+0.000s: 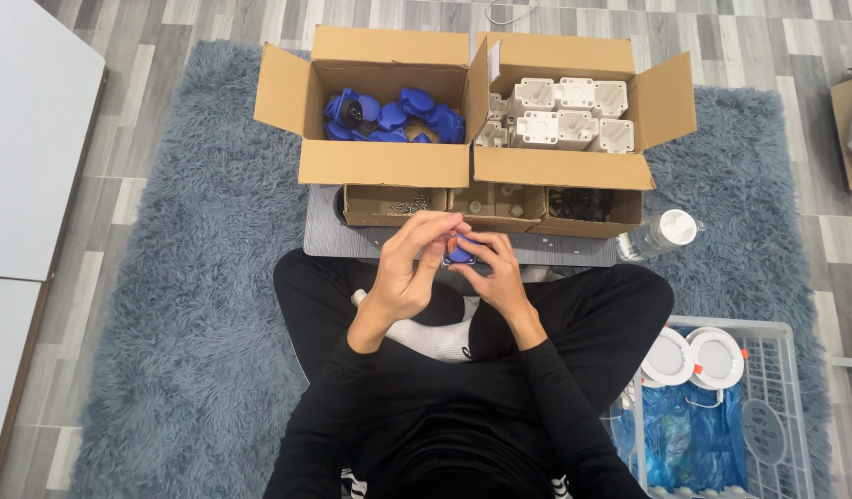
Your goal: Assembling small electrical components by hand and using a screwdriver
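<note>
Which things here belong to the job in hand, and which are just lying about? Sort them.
In use:
small blue part held by left hand and right hand
box of blue parts
box of white parts
small trays

Lying about:
water bottle
white basket
round white lights

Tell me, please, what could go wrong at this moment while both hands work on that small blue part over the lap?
1. The small blue part is pinched by the fingertips of the left hand and right hand in mid-air; a slip could drop it into the shaggy grey rug, where it may be hard to find.
2. The clear bottle lies on its side by the right knee and could roll if nudged.
</note>
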